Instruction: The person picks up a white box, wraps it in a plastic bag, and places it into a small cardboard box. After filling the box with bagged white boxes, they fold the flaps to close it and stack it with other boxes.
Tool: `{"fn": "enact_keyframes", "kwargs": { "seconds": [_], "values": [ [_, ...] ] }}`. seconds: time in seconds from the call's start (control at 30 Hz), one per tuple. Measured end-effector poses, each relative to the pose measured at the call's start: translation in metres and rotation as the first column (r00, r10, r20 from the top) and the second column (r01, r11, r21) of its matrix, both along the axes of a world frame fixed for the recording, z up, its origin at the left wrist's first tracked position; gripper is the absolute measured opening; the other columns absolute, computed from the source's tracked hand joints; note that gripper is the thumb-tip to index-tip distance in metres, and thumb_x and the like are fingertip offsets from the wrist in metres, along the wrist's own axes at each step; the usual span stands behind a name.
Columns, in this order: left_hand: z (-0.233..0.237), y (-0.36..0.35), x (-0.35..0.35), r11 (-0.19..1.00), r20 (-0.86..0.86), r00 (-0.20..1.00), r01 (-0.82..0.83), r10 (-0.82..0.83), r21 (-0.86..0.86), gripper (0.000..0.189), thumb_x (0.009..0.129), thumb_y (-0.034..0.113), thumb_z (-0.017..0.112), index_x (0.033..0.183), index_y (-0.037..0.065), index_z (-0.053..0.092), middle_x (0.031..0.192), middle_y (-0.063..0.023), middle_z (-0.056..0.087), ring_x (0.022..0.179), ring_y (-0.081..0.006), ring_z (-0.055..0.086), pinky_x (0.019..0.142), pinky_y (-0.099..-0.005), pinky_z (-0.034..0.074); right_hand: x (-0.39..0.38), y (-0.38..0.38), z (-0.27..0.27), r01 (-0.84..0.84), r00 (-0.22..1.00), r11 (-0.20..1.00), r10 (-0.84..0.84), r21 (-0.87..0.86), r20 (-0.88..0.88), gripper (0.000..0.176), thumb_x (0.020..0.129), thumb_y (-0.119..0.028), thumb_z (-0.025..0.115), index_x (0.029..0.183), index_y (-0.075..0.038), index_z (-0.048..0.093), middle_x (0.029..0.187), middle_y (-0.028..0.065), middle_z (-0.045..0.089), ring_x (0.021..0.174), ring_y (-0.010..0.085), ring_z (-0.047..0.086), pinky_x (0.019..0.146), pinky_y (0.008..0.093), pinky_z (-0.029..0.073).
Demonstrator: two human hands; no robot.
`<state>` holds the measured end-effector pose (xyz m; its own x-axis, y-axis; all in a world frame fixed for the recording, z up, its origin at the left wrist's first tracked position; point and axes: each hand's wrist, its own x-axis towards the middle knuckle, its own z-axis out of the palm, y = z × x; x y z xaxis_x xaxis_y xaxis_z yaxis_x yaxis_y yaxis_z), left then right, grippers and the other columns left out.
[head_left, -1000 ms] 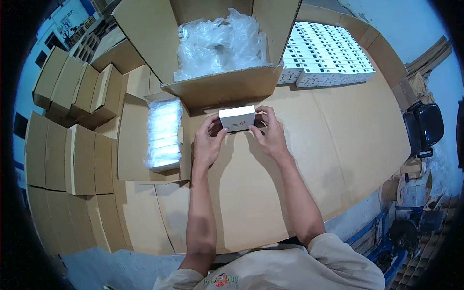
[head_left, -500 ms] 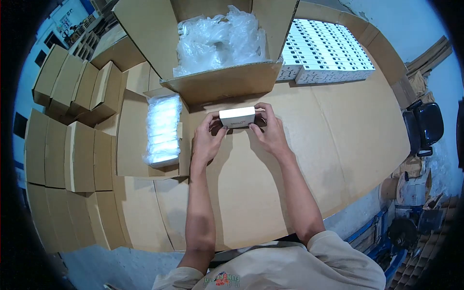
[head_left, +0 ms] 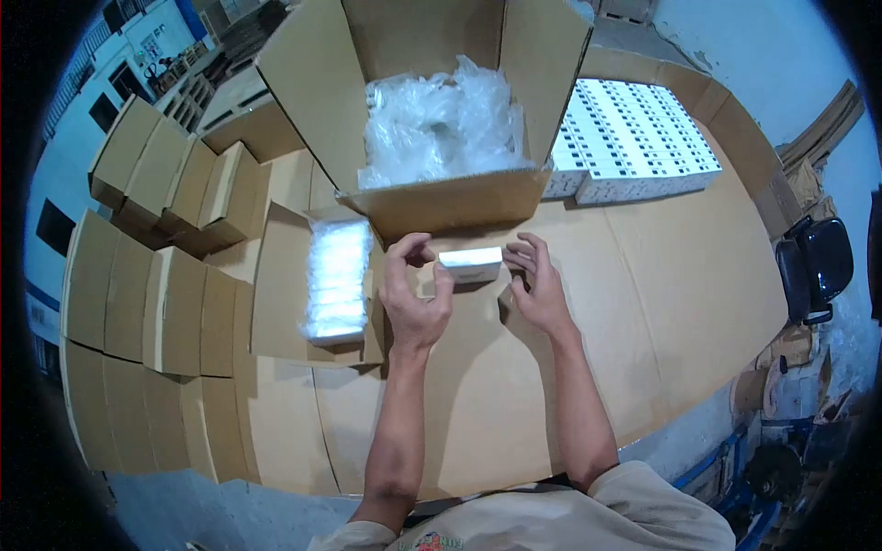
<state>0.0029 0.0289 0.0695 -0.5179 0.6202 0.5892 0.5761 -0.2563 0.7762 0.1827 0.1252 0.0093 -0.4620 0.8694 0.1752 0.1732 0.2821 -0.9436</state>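
A small white box stands on the cardboard-covered table between my hands. My left hand is at its left end, fingers curved and apart, the thumb close to the box's edge. Just off the right end is my right hand, its fingers spread with nothing between them. To the left of my left hand, an open carton holds a row of plastic-wrapped white packs. Behind the small box stands a larger open carton with clear plastic bags heaped inside.
Rows of white boxes are stacked at the back right of the table. Brown cartons stand in tiers on the left. A black chair is beyond the table's right edge.
Both hands have let go of the small white box and moved apart, the right one farther from it. The whole view has shifted, so things sit lower and further right.
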Motion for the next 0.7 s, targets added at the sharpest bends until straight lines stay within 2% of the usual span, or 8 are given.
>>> {"fn": "enact_keyframes", "kwargs": {
  "seconds": [0.13,0.2,0.27,0.33,0.43,0.53,0.63,0.7],
  "values": [
    [0.063,0.048,-0.016,1.0,-0.154,0.988,0.014,-0.016,-0.013,0.019,0.088,0.0,0.068,0.107,0.0,0.067,0.096,-0.0121,0.07,0.086,-0.0229,0.07,0.081,-0.0361,0.056,0.0,0.0,-0.006,0.015,1.0,0.999,-0.014,0.033,-0.012,0.067,0.083,0.012,0.05,0.147,-0.004,0.037,0.132,0.0255,0.061,0.127,0.0341,0.063,0.106,0.0426,0.051],
    [0.074,0.092,-0.046,0.985,-0.25,0.963,0.061,-0.1,-0.161,0.023,0.087,0.0,0.072,0.109,-0.001,0.067,0.102,-0.0142,0.071,0.089,-0.026,0.07,0.084,-0.0367,0.056,-0.001,-0.001,-0.006,0.034,0.999,0.998,-0.034,0.045,0.001,0.064,0.084,0.012,0.05,0.145,-0.003,0.039,0.13,0.0258,0.063,0.126,0.0351,0.064,0.106,0.0425,0.051],
    [0.065,0.145,-0.09,0.955,-0.388,0.902,0.076,-0.188,-0.286,0.03,0.085,0.002,0.076,0.114,0.001,0.069,0.107,-0.0162,0.073,0.098,-0.0304,0.071,0.09,-0.0401,0.056,-0.002,-0.002,-0.005,0.022,1.0,1.0,-0.021,0.017,-0.019,0.063,0.084,0.012,0.051,0.145,-0.003,0.039,0.13,0.0254,0.063,0.126,0.0352,0.064,0.105,0.0426,0.051],
    [0.064,0.189,-0.118,0.837,-0.513,0.826,-0.098,-0.233,-0.539,0.04,0.083,0.004,0.079,0.122,0.003,0.068,0.114,-0.0183,0.073,0.11,-0.0337,0.07,0.096,-0.0435,0.056,0.0,0.0,-0.005,0.018,1.0,1.0,-0.018,0.015,-0.02,0.063,0.085,0.011,0.051,0.145,-0.003,0.039,0.13,0.025,0.063,0.126,0.0351,0.064,0.104,0.0425,0.052],
    [0.058,0.206,-0.14,0.582,-0.631,0.665,-0.348,-0.399,-0.735,0.04,0.081,0.004,0.078,0.12,0.001,0.069,0.116,-0.022,0.072,0.116,-0.0369,0.067,0.097,-0.0458,0.055,-0.001,0.001,-0.005,0.021,1.0,1.0,-0.021,0.02,-0.005,0.063,0.085,0.012,0.052,0.144,-0.003,0.039,0.13,0.0245,0.064,0.125,0.0347,0.065,0.103,0.042,0.053],
    [0.048,0.213,-0.165,0.482,-0.522,0.725,-0.296,-0.449,-0.825,0.054,0.08,0.01,0.085,0.129,0.003,0.065,0.113,-0.0193,0.075,0.103,-0.0326,0.073,0.089,-0.0436,0.058,-0.002,-0.001,0.001,0.024,1.0,1.0,-0.024,-0.014,0.002,0.062,0.085,0.012,0.051,0.144,-0.001,0.039,0.129,0.0236,0.064,0.125,0.0329,0.065,0.104,0.0407,0.052],
    [0.058,0.216,-0.175,0.422,-0.221,0.882,-0.028,-0.416,-0.906,0.051,0.078,0.01,0.087,0.124,0.001,0.068,0.103,-0.015,0.078,0.085,-0.0258,0.075,0.077,-0.04,0.059,-0.002,-0.002,0.005,0.019,1.0,0.999,-0.019,-0.035,0.007,0.06,0.084,0.013,0.05,0.142,0.001,0.039,0.129,0.0223,0.063,0.125,0.0299,0.065,0.108,0.0388,0.049],
    [0.063,0.217,-0.182,0.491,-0.207,0.87,0.045,-0.446,-0.87,0.041,0.079,0.012,0.086,0.116,0.0,0.072,0.098,-0.0122,0.078,0.077,-0.0212,0.073,0.071,-0.0375,0.057,-0.002,-0.002,0.003,0.015,1.0,0.999,-0.015,-0.035,0.002,0.06,0.084,0.014,0.05,0.142,0.002,0.039,0.13,0.0224,0.062,0.125,0.0298,0.064,0.108,0.0386,0.049]
  ]
}}
